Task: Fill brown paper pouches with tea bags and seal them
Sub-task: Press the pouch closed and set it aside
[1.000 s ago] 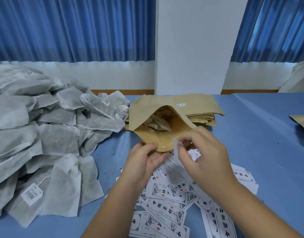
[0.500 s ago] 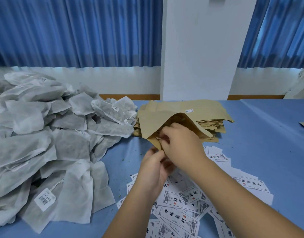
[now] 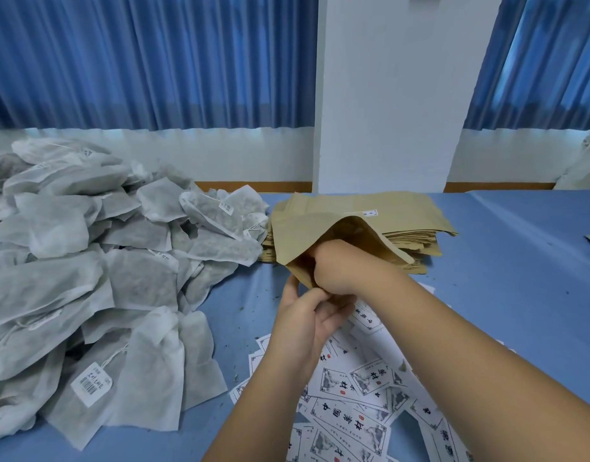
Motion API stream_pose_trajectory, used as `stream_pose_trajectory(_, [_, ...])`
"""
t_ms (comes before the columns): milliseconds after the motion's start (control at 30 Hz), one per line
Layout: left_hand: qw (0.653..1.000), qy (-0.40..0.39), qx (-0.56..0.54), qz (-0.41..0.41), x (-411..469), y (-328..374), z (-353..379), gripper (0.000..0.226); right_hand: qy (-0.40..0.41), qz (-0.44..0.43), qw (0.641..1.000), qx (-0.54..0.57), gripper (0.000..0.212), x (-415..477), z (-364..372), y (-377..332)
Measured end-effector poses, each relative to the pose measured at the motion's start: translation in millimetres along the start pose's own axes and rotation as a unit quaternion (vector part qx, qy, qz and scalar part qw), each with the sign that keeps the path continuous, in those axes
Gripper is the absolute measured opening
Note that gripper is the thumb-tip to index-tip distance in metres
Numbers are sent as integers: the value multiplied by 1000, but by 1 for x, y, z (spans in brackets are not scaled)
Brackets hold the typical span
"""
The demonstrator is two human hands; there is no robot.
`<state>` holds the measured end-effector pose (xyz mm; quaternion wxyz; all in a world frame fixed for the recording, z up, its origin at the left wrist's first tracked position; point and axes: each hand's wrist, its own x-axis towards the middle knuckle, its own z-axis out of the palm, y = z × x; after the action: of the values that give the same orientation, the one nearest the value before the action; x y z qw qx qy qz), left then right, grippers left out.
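The pouch [image 3: 307, 228] is thin brown paper, light and easily creased, stiff enough to keep its mouth gaping once spread. I judge the lip the best place to hold it, since a grip on the belly would crush whatever is inside. It hangs just above the surface [image 3: 503, 278], mouth toward the person, in front of the stack [image 3: 417, 225] of flat pouches and beside the heap of tea bags [image 3: 120, 261]. The left hand [image 3: 307, 318] pinches the lower lip between curled fingers and thumb. The right hand [image 3: 337, 265] is pushed in past the knuckles, so its fingers are hidden and I cannot tell whether they grip anything. Printed cards [image 3: 353, 415] lie scattered below both arms. A second ago the right hand was outside the mouth, pinching a small white slip (probably one of the cards), and tea bags showed inside the pouch; half a second ago it had reached the opening. The left hand has kept its hold at the lower lip throughout.
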<state>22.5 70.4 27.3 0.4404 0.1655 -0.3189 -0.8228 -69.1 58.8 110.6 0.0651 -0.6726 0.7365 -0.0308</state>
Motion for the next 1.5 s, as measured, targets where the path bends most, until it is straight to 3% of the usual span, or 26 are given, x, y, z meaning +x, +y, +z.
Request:
stream_pose_trajectory(67, [1000, 5, 1, -8, -1, 1, 3, 55, 3, -13, 1000, -23, 34, -2, -2, 3])
stream_pose_trajectory(167, [1000, 11, -4, -5, -2, 4, 3, 54, 83, -56, 995, -10, 42, -14, -2, 8])
stream_pose_trajectory(267, [1000, 17, -1, 6, 0, 7, 2, 42, 161, -106, 981, 26, 33, -38, 2, 15])
stream_pose_trajectory(367, [1000, 25, 4, 2, 1, 8, 1, 40, 355, -142, 916, 119, 29, -70, 3, 27])
stream_pose_trajectory(433, [999, 33, 18, -3, 1, 8, 0, 37, 467, -97, 871, 122, 33, -84, 3, 42])
stream_pose_trajectory(467, [999, 39, 30, -5, 1, 7, -1, 36, 474, -61, 870, 123, 42, -85, 2, 50])
stream_pose_trajectory(567, [997, 39, 72, -10, 2, 6, -2, 40, 349, -15, 929, 120, 70, -77, 8, 69])
stream_pose_trajectory(633, [996, 30, 83, -14, 0, 6, 0, 42, 288, -40, 947, 134, 68, -71, 20, 74])
stream_pose_trajectory(767, [995, 5, 85, -51, -3, 7, 1, 72, 296, -101, 940, 135, 57, -68, 40, 81])
stream_pose_trajectory(900, [992, -1, 80, -93, -1, 13, 3, 76, 298, -136, 938, 111, 53, -70, 50, 89])
stream_pose_trajectory(1000, [991, 18, 64, -118, 2, 19, 4, 70, 274, -165, 939, 124, 52, -73, 55, 93])
stream_pose_trajectory(1133, [988, 107, 48, -97, 7, 19, 3, 36, 278, -164, 934, 152, 49, -77, 56, 97])
stream_pose_trajectory(1300, [985, 164, 12, -52, 8, 18, 3, 21, 299, -93, 932, 184, 32, -83, 58, 105])
stream_pose_trajectory(1367, [983, 173, 19, -49, 6, 16, 3, 21, 262, -50, 929, 255, 29, -85, 59, 104])
stream_pose_trajectory(1467, [980, 193, 36, -44, 6, 11, 2, 19, 252, 64, 894, 366, 16, -80, 55, 95])
stream_pose_trajectory(1500, [978, 199, 41, -41, 6, 9, 1, 19, 258, 107, 890, 361, 33, -76, 53, 92])
